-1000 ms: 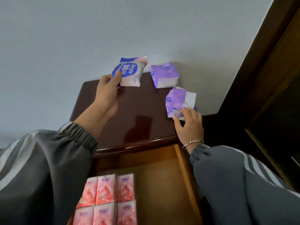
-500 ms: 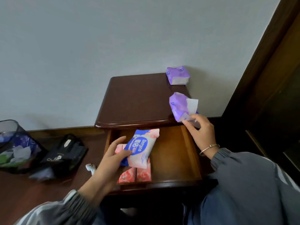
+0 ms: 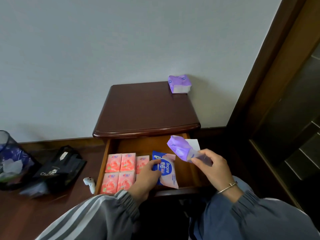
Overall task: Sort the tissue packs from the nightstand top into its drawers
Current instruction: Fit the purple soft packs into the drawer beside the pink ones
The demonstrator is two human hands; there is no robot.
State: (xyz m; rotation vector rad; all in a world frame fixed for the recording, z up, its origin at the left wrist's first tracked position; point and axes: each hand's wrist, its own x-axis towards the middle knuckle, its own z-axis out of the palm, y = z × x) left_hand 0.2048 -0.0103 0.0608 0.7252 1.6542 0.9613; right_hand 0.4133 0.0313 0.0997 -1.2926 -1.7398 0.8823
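- Over the open top drawer (image 3: 187, 172) of a dark wooden nightstand (image 3: 145, 110), a person's left hand (image 3: 147, 177) grasps a blue-and-white Deeyeo tissue pack (image 3: 168, 173) by its left edge, fingers curled onto its face. The pack lies inside the drawer, just right of the pink packs.
- Pink tissue packs (image 3: 120, 170) fill the drawer's left side in two rows, touching one another.
- The right hand (image 3: 213, 168), a bracelet (image 3: 226, 187) at its wrist, pinches a purple tissue pack (image 3: 180, 149) between thumb and fingers. It is held tilted in the air above the drawer's right side, with a white flap showing behind it.
- A second purple pack (image 3: 180, 84) sits on the nightstand top at the back right corner, beside the wall.
- On the floor to the left are a black bag (image 3: 58, 167), a dark mesh bin (image 3: 10, 158) and a small white object (image 3: 90, 183) near the drawer's left wall.
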